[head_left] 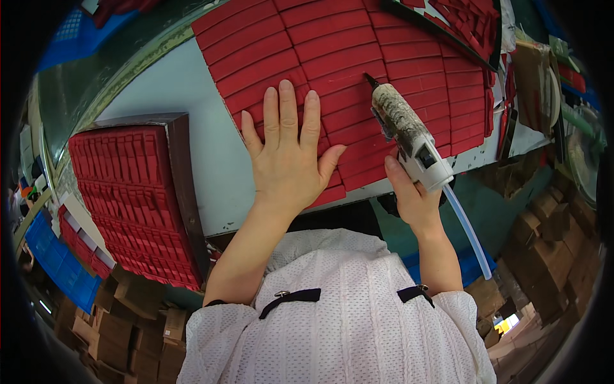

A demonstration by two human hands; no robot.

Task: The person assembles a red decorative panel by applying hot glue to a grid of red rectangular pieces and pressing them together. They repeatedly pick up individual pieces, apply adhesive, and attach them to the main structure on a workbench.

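A box (181,160) of red pieces (131,192) stands by the tabletop's (214,182) left edge, the left hand (284,153) — spread flat, grasping nothing — rests on red strips (336,54) laid out to the near edge, and the right hand (414,200) grips a glue gun (407,125) over those strips.

Worktable (214,179): pale-topped, with dark flecks along the near edge.
Green surface (96,77): spread beyond the worktable at far left, rimmed by a worn yellowish band.
Blue meshed plastic (70,29): overlapping the green surface at far left.
Blue crate (57,262): low at left, just above brown cardboard.
Cardboard boxes (118,333): piled untidily below table height, near left and near right.
Floor (524,349): pale, glimpsed at near right.
Bright patch (508,323): small, white and yellow, near right, source unclear.
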